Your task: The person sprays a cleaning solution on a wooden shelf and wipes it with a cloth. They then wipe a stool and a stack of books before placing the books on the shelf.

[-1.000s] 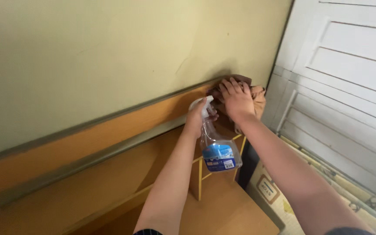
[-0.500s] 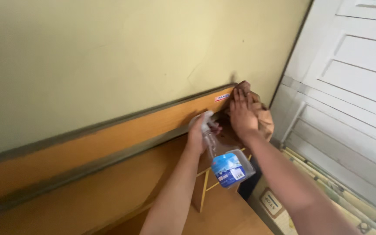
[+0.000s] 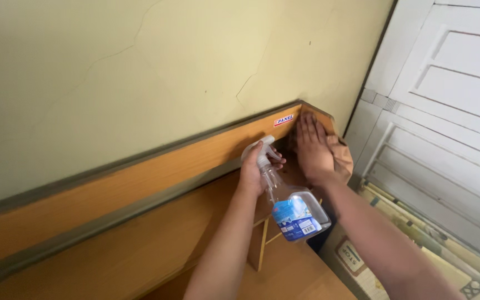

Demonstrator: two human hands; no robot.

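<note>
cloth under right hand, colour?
Brown cloth, seen in the head view, under the right hand.

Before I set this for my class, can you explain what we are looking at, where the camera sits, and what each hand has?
The view comes from a camera worn on a person's head, looking down along both bare arms. The left hand grips the trigger neck of a clear spray bottle with a blue label. The right hand lies flat, pressing a brown cloth against the end of an orange wooden panel. That panel stands against a yellowish wall, with a white panelled door to the right.
</note>
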